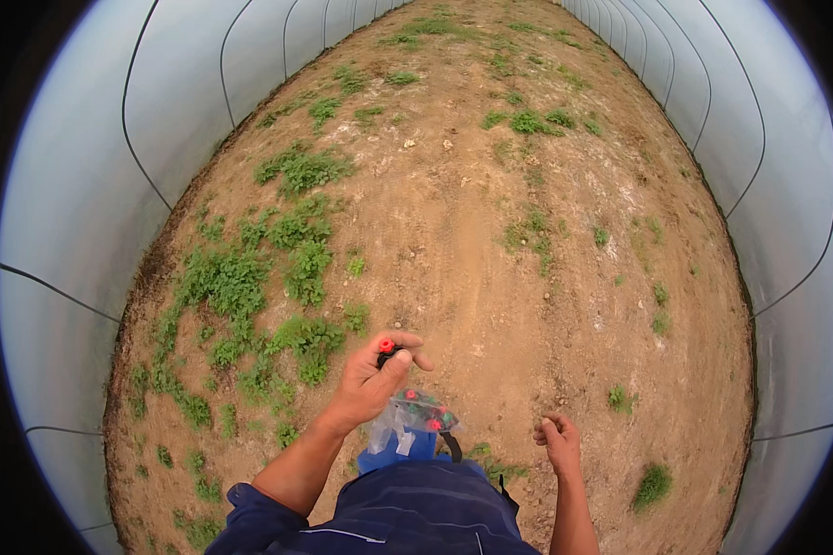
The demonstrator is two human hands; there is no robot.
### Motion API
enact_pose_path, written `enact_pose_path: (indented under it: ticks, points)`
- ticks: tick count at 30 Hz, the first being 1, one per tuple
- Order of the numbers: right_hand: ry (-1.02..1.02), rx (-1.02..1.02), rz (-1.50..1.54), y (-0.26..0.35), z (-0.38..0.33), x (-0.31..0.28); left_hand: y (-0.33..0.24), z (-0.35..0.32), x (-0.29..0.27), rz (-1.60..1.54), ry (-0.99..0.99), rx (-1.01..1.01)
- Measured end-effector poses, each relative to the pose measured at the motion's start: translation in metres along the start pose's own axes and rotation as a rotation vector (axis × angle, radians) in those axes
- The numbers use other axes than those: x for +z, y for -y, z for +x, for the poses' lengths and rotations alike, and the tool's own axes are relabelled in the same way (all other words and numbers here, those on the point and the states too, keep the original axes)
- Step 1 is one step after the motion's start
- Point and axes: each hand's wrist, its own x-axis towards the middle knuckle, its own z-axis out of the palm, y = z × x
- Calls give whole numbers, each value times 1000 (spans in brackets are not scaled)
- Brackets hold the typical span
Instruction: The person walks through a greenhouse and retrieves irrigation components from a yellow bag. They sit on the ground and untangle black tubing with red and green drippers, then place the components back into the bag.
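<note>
Raised in front of me, my left hand [375,377] is closed with thumb and fingers around a small black plastic fitting with a red top [386,347]. Just below and to the right of it, a clear plastic bag [407,416] holds several small red, black and green pieces. The bag rests by something blue [393,453] at my waist, and a black strap [452,448] hangs beside it. Lower on the right, my right hand [561,444] is apart from the bag, its fingers curled against the thumb. Whether it pinches anything small cannot be made out.
Dry brown soil [463,277] stretches ahead inside a plastic-covered tunnel. Pale sheeting on dark hoops curves up at the left wall [65,203] and the right wall [787,203]. Green weeds [231,277] grow thickly on the left, with scattered tufts [652,486] on the right.
</note>
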Motion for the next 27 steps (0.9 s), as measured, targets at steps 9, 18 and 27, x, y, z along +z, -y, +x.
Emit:
enact_pose_path:
  ticks: [9, 18, 27]
  points:
    - [412, -639, -376, 220, 247, 164, 8, 300, -59, -204, -19, 0]
    - [494, -574, -291, 370, 528, 240, 3, 630, -89, -214, 111, -104]
    - [473, -650, -504, 549, 846, 279, 33, 966, -186, 269, -289, 36]
